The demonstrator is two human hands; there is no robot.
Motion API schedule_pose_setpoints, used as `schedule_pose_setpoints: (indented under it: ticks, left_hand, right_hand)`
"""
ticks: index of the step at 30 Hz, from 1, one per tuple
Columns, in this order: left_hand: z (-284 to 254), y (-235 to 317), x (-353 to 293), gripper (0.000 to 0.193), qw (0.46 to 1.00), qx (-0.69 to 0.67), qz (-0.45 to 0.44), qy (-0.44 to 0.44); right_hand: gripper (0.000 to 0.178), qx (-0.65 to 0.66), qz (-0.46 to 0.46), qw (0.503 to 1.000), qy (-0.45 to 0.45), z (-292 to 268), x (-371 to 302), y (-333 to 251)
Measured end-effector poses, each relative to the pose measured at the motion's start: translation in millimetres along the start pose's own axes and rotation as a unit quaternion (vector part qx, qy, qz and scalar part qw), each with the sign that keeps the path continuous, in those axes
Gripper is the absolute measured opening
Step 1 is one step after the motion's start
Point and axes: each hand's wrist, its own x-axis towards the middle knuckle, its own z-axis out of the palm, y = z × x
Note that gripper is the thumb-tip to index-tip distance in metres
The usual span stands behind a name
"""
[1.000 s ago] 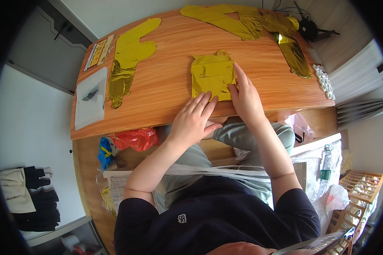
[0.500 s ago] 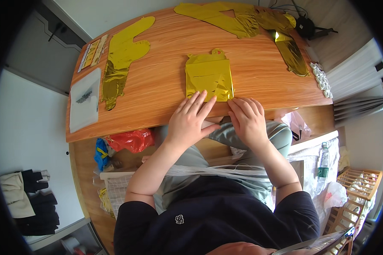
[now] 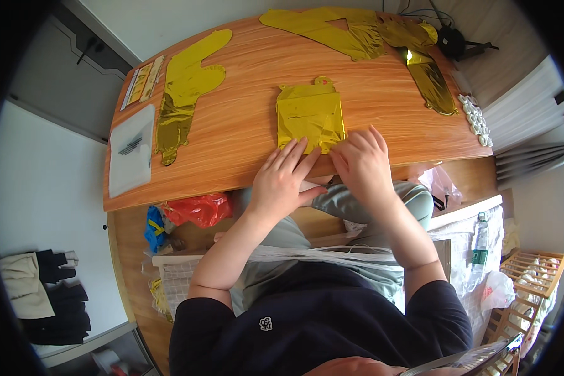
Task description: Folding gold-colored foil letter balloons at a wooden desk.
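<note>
A folded gold foil balloon [image 3: 310, 113] lies flat on the wooden table in front of me, a small tab at its far edge. My left hand [image 3: 281, 182] rests on its near edge, fingers stretched and spread, the thumb held out to the right. At the near right corner my right hand [image 3: 362, 160] is curled, thumb and forefinger closed on the foil's edge. Its other fingers are bent above the foil. Just how much foil sits in the pinch is hidden.
Flat gold foil balloons lie at the left [image 3: 191, 81], far side [image 3: 326, 28] and right [image 3: 432, 81] of the wooden table [image 3: 238, 125]. A clear plastic bag [image 3: 131, 156] and card strips [image 3: 144, 81] occupy its left end. Small white rolls [image 3: 475, 119] line the right edge.
My right hand has gone from lying flatter beside the corner to a curled pinch there. My left hand stays spread on the foil. The whole view has shifted slightly.
</note>
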Motion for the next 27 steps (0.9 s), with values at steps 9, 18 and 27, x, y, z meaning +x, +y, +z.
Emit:
schedule_pose_setpoints:
  ticks: [9, 18, 27]
  left_hand:
    - [-4, 3, 1, 0.077, 1.0, -0.005, 0.013, 0.016]
    - [-22, -1, -15, 0.061, 0.998, -0.056, -0.027, 0.019]
    - [-60, -8, 5, 0.037, 0.995, -0.039, -0.054, -0.073]
  right_hand:
    - [0.052, -0.047, -0.084, 0.995, -0.035, 45, 69, 13]
    - [0.066, -0.01, -0.024, 0.995, -0.1, 49, 67, 14]
    - [0.073, -0.066, -0.036, 0.991, -0.106, 51, 65, 19]
